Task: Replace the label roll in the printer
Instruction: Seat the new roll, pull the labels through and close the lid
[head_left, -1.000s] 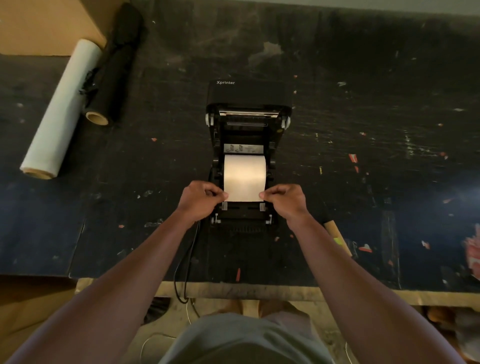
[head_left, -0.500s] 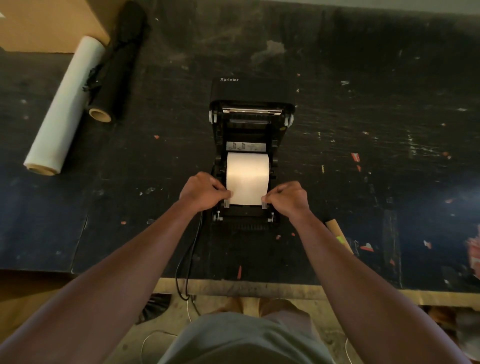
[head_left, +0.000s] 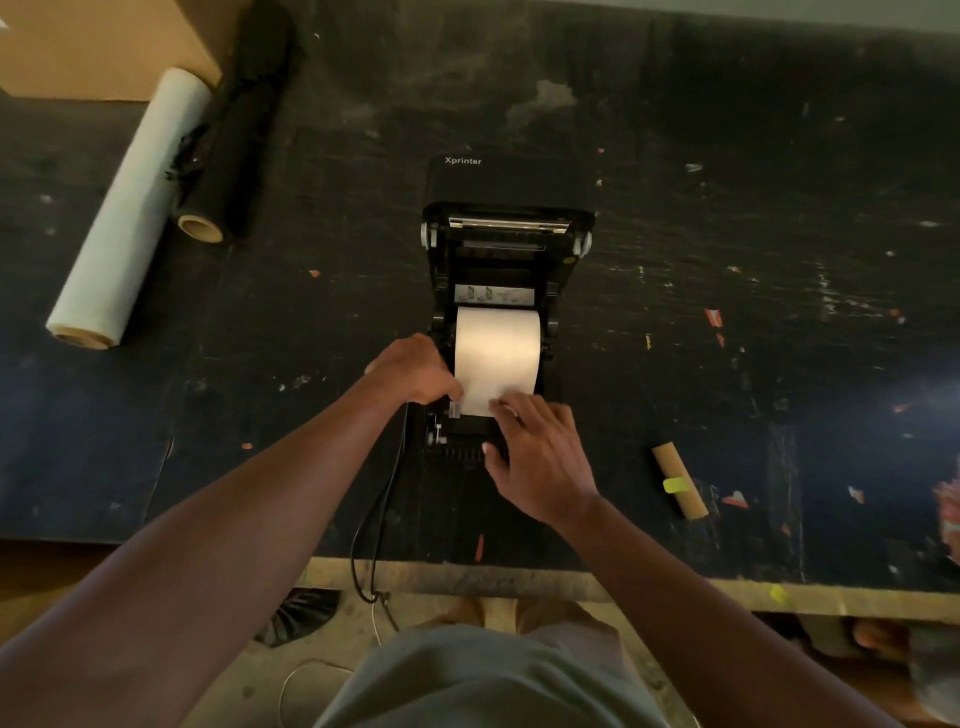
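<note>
Paper end under both hands, roll just beyond them.

Right hand (head_left: 540, 457) lies flat on the loose end; left hand (head_left: 415, 370) pinches its left edge. The roll (head_left: 496, 348) sits mid-frame in the open printer (head_left: 506, 244), axis left-right.

Black printer (head_left: 506, 249) sits open on a dark, scuffed table (head_left: 727, 208), lid tipped back. White label roll (head_left: 496, 348) seated in its bay, loose end drawn toward the front. Left hand (head_left: 415, 370) curled at the roll's left edge, fingers pinching near the paper corner. Right hand (head_left: 540, 457) lies flat, fingers spread, over the paper end and front slot. Empty cardboard core (head_left: 679, 480) lies to the right, apart. Two film rolls, white (head_left: 130, 208) and black (head_left: 234, 145), far left.
</note>
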